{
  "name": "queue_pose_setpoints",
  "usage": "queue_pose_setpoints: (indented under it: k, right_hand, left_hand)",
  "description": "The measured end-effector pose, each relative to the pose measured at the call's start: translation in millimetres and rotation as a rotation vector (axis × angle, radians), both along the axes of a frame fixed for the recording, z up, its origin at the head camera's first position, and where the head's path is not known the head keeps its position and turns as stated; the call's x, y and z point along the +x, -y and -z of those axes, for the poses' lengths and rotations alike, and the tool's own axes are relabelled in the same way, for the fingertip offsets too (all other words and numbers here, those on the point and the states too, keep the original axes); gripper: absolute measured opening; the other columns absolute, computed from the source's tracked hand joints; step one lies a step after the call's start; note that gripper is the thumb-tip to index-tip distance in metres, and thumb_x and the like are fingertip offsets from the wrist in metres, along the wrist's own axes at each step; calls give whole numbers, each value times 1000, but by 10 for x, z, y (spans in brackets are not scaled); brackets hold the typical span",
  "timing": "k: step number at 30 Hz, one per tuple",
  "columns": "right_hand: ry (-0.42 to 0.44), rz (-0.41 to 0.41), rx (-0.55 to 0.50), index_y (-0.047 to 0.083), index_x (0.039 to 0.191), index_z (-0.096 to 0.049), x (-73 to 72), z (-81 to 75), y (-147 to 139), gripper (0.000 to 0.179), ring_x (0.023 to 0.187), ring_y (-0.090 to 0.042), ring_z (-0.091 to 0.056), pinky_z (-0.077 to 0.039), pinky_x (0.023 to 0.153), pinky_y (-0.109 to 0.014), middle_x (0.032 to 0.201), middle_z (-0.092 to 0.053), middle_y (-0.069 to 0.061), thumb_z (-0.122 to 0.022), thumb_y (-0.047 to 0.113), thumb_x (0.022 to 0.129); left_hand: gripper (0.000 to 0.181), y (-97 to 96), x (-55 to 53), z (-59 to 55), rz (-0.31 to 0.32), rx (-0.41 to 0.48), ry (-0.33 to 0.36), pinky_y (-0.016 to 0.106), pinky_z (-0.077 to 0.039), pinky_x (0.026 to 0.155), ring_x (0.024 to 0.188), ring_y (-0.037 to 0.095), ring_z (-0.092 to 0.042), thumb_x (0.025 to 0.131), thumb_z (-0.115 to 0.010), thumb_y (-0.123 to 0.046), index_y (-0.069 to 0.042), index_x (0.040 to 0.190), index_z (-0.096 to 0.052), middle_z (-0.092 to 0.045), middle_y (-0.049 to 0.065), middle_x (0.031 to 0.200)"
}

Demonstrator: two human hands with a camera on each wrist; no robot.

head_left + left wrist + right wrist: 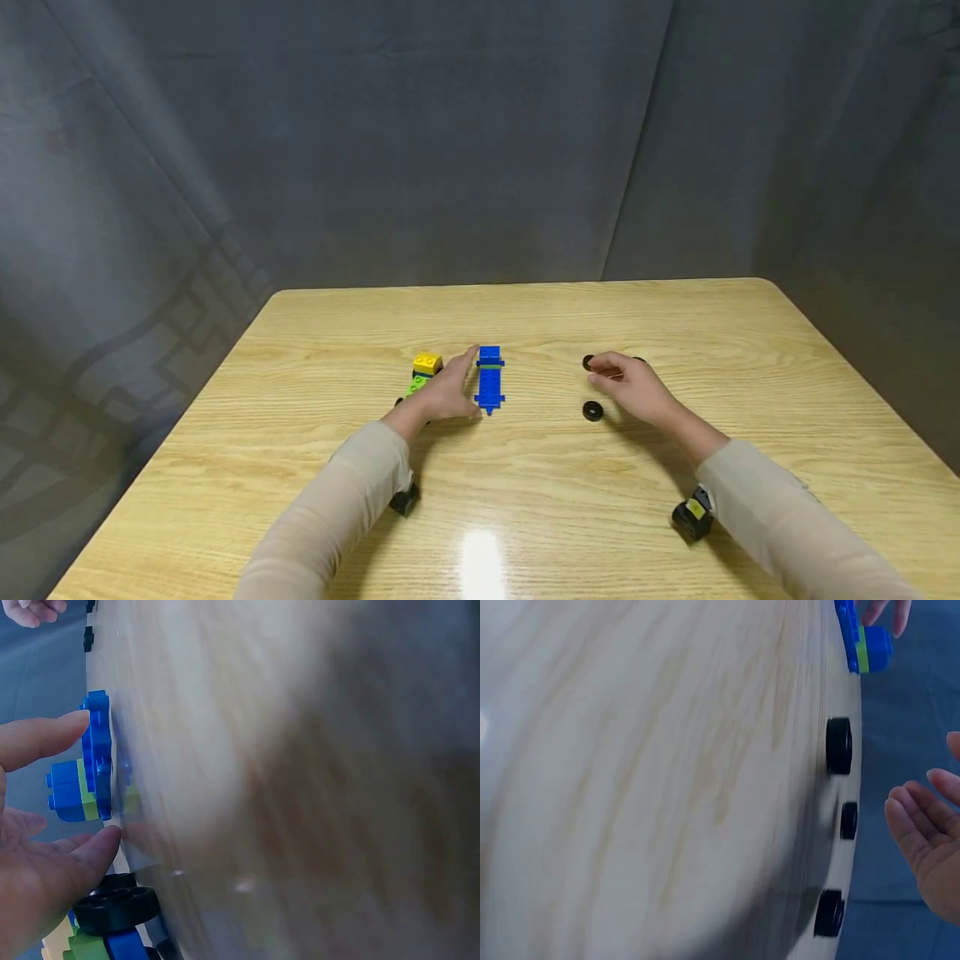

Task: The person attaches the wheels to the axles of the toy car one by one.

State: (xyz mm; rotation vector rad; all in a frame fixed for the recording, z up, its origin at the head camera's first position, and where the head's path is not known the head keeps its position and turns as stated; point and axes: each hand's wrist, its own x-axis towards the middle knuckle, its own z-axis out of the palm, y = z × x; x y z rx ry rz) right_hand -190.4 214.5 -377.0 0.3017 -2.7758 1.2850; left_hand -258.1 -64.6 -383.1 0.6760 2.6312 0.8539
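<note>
A blue toy-vehicle base (489, 390) lies on the table, with a blue brick (66, 792) over a thin lime-green layer at its far end. My left hand (448, 395) is beside it on the left, thumb and fingers spread apart around its side. In the left wrist view one fingertip overlaps the base; I cannot tell whether it touches. My right hand (633, 392) hovers over black toy tyres, fingers slightly bent and holding nothing. One tyre (592, 411) lies just in front of it; others (849, 820) lie near and partly behind the hand.
Left of my left hand stands a brick-built toy with a yellow brick (427, 362), lime-green bricks and black wheels (116, 910), partly hidden by the hand. A wooden table (525, 483) carries everything. Grey cloth (450, 167) hangs behind it. Dark wrist cameras (692, 518) sit under both sleeves.
</note>
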Motion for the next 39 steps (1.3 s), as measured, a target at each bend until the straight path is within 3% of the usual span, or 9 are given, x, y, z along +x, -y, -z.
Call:
queue_pose_setpoints:
  k: [11, 23, 39]
  right_hand:
    - [-4, 80, 27, -5, 114, -49, 61, 18, -222, 39, 95, -31, -50, -41, 79, -43, 104, -55, -18, -51, 23, 87]
    - [53, 136, 71, -6, 116, -46, 126, -10, -457, 41, 101, -36, -46, -41, 78, -45, 111, -50, -22, -49, 24, 88]
    - [62, 163, 158, -12, 109, -47, 135, 51, -631, 36, 92, -37, -49, -42, 74, -43, 100, -53, -25, -52, 12, 84]
  left_hand:
    - [104, -87, -8, -29, 5, -40, -3, 38, -24, 98, 125, 26, -20, 64, -74, -7, -13, 140, -3, -16, 14, 140]
    - [104, -162, -24, -59, 15, -113, 23, 40, -30, 94, 122, 30, -26, 67, -73, -9, -18, 140, 0, -9, 12, 141]
    - [108, -178, -73, -28, 43, -75, 8, 41, -32, 92, 122, 32, -23, 62, -77, -6, -18, 140, -2, -7, 14, 140]
